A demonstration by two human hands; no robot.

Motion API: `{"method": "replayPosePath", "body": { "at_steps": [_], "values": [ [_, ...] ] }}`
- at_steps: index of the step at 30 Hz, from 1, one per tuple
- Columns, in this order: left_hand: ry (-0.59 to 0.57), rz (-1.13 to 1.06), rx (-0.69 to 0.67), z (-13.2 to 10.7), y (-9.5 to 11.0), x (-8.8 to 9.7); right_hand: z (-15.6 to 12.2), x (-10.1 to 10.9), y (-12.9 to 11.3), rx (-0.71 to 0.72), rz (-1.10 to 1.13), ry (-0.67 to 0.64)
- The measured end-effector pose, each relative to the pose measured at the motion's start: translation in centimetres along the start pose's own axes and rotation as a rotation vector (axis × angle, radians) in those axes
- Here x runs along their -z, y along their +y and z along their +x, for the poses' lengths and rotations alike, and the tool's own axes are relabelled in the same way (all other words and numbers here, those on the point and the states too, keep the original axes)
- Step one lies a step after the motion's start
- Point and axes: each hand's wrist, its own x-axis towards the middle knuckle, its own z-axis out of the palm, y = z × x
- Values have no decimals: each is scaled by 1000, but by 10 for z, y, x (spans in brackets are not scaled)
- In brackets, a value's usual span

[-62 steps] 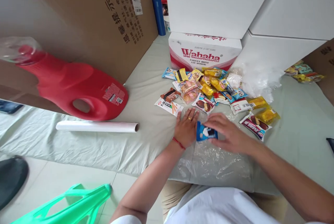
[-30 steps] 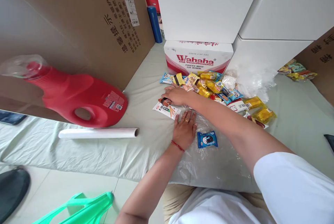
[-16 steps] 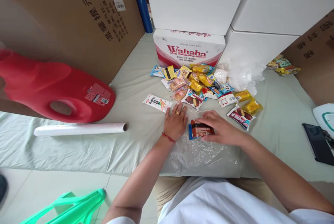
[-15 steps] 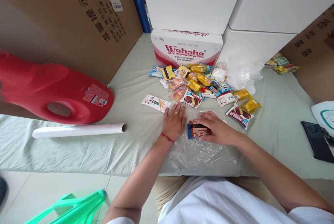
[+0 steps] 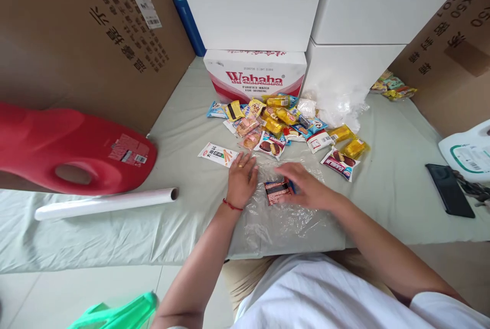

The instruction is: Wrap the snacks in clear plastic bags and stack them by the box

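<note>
My left hand (image 5: 241,180) lies flat with fingers stretched, pressing on the left edge of a clear plastic sheet (image 5: 283,221) spread over the grey-green cloth. My right hand (image 5: 302,186) rests on the sheet, its fingers closed on a brown snack packet (image 5: 276,191) that sits over a blue packet beneath it. A pile of small snack packets (image 5: 279,124) in yellow, blue and red wrappers lies just beyond both hands. A white and orange stick packet (image 5: 216,154) lies left of the pile.
A red jug (image 5: 72,147) lies on its side at left, a white roll (image 5: 103,203) in front of it. A Wahaha box (image 5: 254,76) and white cabinets stand behind. Crumpled plastic (image 5: 339,107), a phone (image 5: 449,196), a white jug (image 5: 469,153) and a green stool (image 5: 118,313) are around.
My right hand set down the blue packet, reached into the pile, and came back with a brown packet, laying it on the blue one. The left hand stayed put.
</note>
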Motion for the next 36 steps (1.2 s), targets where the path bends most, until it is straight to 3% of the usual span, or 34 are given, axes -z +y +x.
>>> {"method": "replayPosePath", "body": {
  "at_steps": [4, 7, 9, 11, 13, 15, 21, 25, 29, 32, 36],
  "values": [
    [282, -7, 18, -3, 11, 18, 24, 22, 14, -78, -143, 180],
    [382, 10, -32, -11, 34, 43, 49, 24, 14, 25, -273, 39],
    [258, 11, -127, -21, 50, 57, 64, 21, 11, 68, -370, -95],
    [45, 45, -238, -33, 63, 63, 73, 16, 9, 43, -466, -196],
    [-126, 118, -320, -43, 69, 61, 80, 13, 11, -11, -513, -247],
    [-214, 164, -344, -49, 70, 54, 84, 11, 16, -44, -512, -261],
    [-175, 102, -307, -39, 73, 47, 94, 11, 31, -75, -448, -251],
    [-238, 136, -331, -32, 85, 41, 94, 15, 28, -73, -462, -273],
    [-202, 179, -334, -39, 90, 30, 95, 16, 26, -48, -510, -304],
    [-132, 162, -386, -49, 88, 28, 98, 15, 28, -96, -448, -291],
    [-127, 107, -438, -57, 84, 25, 97, 23, 29, -82, -330, -271]
  ]
}}
